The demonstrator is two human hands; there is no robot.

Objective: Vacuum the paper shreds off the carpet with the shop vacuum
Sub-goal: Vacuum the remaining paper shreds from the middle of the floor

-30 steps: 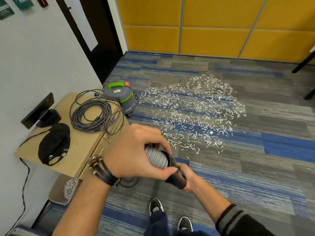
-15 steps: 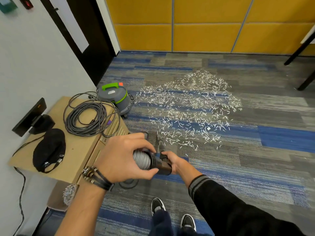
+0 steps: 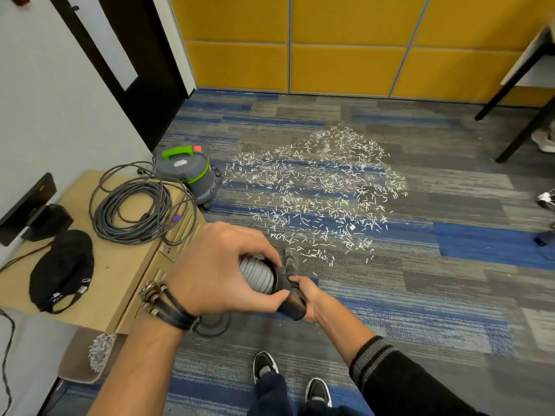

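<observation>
White paper shreds (image 3: 318,193) lie scattered over the grey and blue carpet (image 3: 420,295) in front of me. A grey shop vacuum (image 3: 187,172) with a green handle stands at the left, beside the shreds. My left hand (image 3: 219,271) grips the ribbed grey hose (image 3: 256,274) near its end. My right hand (image 3: 306,298) grips the black nozzle tube (image 3: 289,298) joined to that hose. A dark nozzle tip (image 3: 289,261) points toward the near edge of the shreds.
A low wooden cabinet (image 3: 120,271) at my left carries a coiled grey cable (image 3: 135,205), a black cap (image 3: 61,270) and a black device (image 3: 28,208). A box of shreds (image 3: 99,352) sits under it. Black table legs (image 3: 522,127) stand at the far right. My shoes (image 3: 264,367) are below.
Both hands stay on the hose and tube, with the tube turned slightly. The view has shifted a little, and the right sleeve shows more than a second ago.
</observation>
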